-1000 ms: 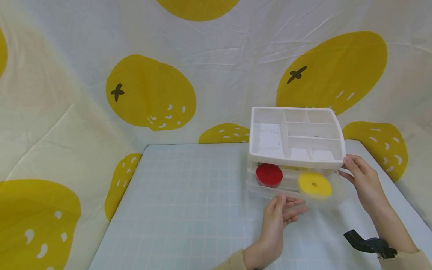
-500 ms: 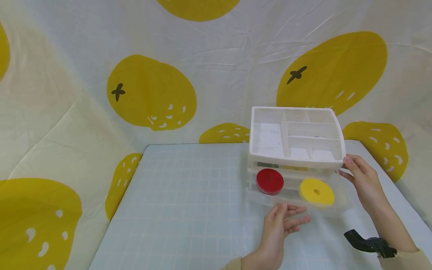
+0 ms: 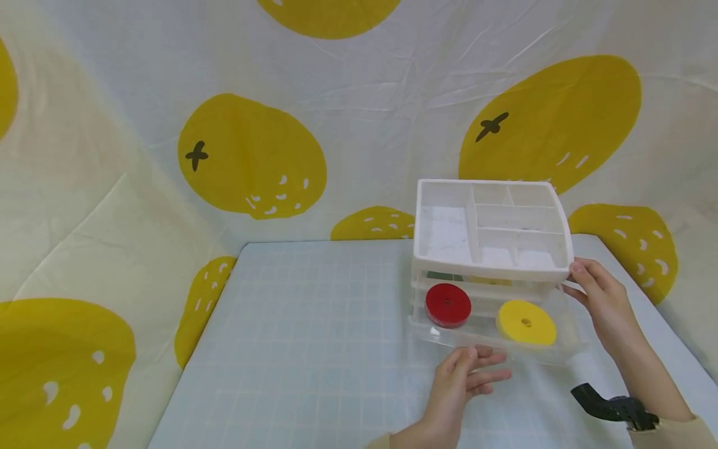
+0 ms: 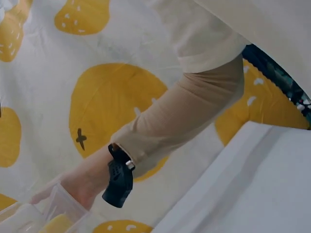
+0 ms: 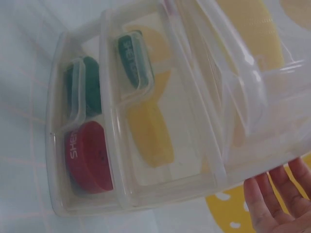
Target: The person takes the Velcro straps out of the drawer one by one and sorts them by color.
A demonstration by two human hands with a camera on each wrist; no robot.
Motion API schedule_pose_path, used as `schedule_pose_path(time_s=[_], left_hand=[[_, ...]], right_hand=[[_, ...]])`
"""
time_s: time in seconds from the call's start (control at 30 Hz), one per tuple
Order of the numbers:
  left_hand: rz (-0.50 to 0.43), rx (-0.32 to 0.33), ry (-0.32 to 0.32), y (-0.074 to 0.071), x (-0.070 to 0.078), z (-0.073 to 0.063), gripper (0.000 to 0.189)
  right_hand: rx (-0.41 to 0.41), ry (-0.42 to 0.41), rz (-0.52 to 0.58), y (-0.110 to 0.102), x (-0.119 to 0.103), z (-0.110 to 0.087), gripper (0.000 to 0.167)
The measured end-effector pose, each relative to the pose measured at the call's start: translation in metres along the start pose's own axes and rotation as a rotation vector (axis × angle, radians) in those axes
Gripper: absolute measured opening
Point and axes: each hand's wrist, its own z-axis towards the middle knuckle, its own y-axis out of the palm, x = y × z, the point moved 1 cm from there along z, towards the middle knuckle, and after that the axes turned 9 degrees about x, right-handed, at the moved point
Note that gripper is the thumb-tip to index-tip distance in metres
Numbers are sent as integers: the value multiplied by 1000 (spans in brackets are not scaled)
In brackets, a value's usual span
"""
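Note:
A small drawer organizer (image 3: 493,272) with a white compartment tray on top stands at the table's right rear. Its clear lower drawer (image 3: 482,337) is pulled out, with a red disc-shaped item (image 3: 448,305) and a yellow one (image 3: 526,322) in it. My left hand (image 3: 449,386) is at the drawer's front edge, fingers loosely extended; contact there is unclear. My right hand (image 3: 601,302) holds the organizer's right front corner, thumb at the white rim. Straight fingers (image 5: 279,199) lie along its side in the right wrist view. The left wrist view does not show the left hand.
Green items (image 5: 135,60) and a yellow item (image 5: 149,133) show in the clear drawers in the right wrist view. A pale checked cloth (image 3: 314,330) covers the table. Behind hangs a fabric backdrop (image 3: 364,143) with yellow fruit shapes. A black wrist mount (image 3: 614,408) is on the right forearm.
The lower drawer has slid out towards the person, carrying the red and yellow items. The left hand has moved back with it, slightly further at the end. The right hand has stayed put.

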Motion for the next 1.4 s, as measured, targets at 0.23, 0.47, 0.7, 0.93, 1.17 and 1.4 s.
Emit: schedule_pose_path(time_s=[0.23,0.47,0.7,0.93,1.17,1.4], left_hand=[[259,-213,134,-27,16,-7,26],[429,-343,401,-45,49,-17,26],[581,-360,515,-49,88,-25,23],[683,-362,616,-47,114,-23,24],[820,-371,705,-42,137,-13,26],[1084,-411,855,-34,156,3,28]], right_hand=[[6,13,11,0,-1,0,25],[10,2,14,1,-1,0,24],[14,-12,6,1,0,-1,25],[10,-6,-3,1,1,0,28],[2,-29,4,1,0,-1,27],[2,-27,-2,0,1,-1,28]])
